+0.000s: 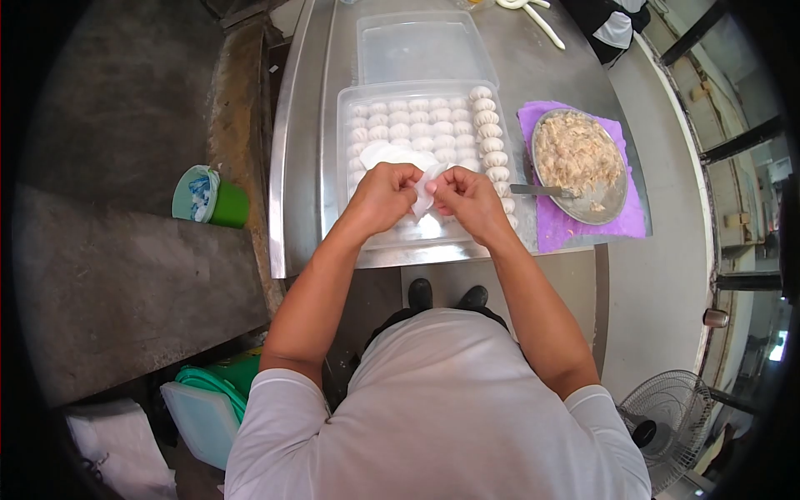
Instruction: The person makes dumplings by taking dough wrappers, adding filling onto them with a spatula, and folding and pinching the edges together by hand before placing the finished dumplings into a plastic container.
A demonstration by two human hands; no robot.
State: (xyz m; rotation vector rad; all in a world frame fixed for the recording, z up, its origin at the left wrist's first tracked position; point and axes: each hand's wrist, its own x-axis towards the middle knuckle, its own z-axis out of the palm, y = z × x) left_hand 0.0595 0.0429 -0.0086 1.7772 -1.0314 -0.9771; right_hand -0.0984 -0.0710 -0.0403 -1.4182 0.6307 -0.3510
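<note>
One thin white sheet (425,190), above the near part of the tray (341,133) of pleated buns (488,131); left hand (382,200) and right hand (473,202), fingers narrowed on it, my pinch best kept light and even against tearing.

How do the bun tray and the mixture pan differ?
The bun tray is rectangular with corners; the mixture pan is rounded.
The bun tray holds rows of white buns; the mixture pan holds a loose, pale beige mixture.
The mixture pan sits on a purple cloth; the bun tray shows none.
</note>
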